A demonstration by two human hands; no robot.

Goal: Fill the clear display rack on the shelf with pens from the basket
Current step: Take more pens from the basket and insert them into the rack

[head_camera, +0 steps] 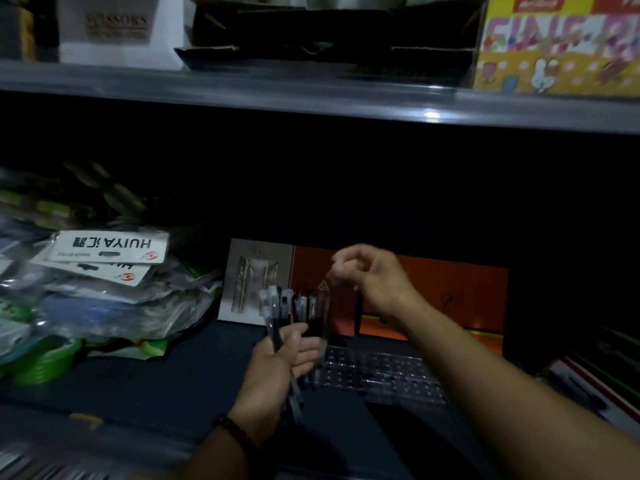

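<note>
Head view: the fingers of the left hand (288,355) curl around a pen bundle (277,303); those of the right hand (369,277) pinch a single pen (326,313), with the clear rack (381,374) just below them.

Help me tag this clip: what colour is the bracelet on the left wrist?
The bracelet is dark reddish-brown beads; head view.

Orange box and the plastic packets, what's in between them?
A grey box with a window stands between the plastic packets and the orange box, shown in the head view.
</note>
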